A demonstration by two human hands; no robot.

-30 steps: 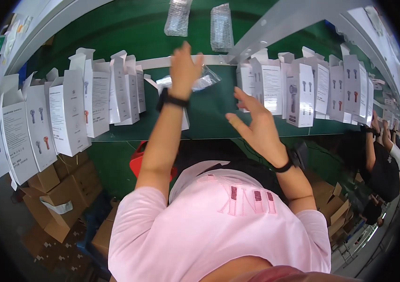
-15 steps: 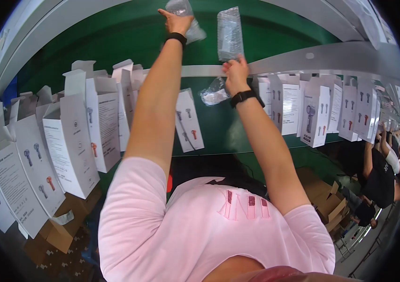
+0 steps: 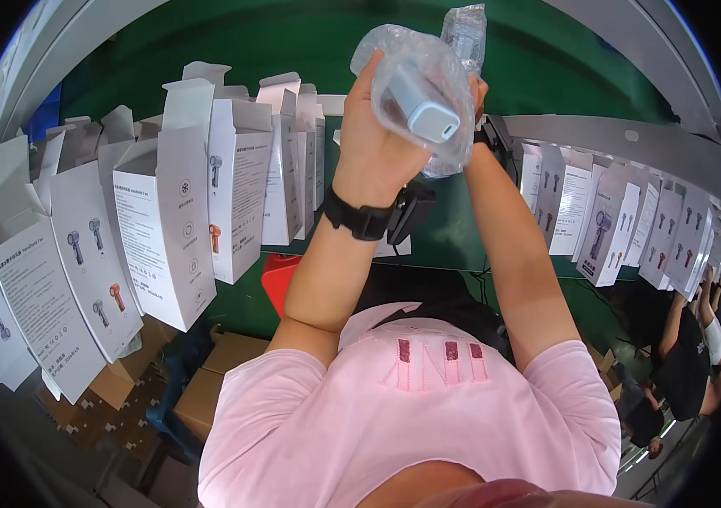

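My left hand (image 3: pixel 377 127) is closed round a light-blue handheld fan (image 3: pixel 428 110) in a clear bubble-wrap bag. The end of its handle, with a small port, points toward me. Behind it is my right hand (image 3: pixel 480 95), partly hidden by the bag, with its fingers closed at the lower end of a second bubble-wrapped packet (image 3: pixel 465 38). What that packet holds is too blurred by the wrap to tell. Both wrists wear black bands.
White cartons with raised flaps (image 3: pixel 162 229) stand in rows at the left. More printed cartons (image 3: pixel 602 224) line the right, below a grey rail (image 3: pixel 597 129). The green surface (image 3: pixel 293 38) lies beyond. Brown cardboard boxes (image 3: pixel 217 372) sit low at left; other people (image 3: pixel 682 356) are at far right.
My left hand has come back toward me and to the right, bringing the bagged fan in front of my right hand. My right hand and its packet have shifted up and right.
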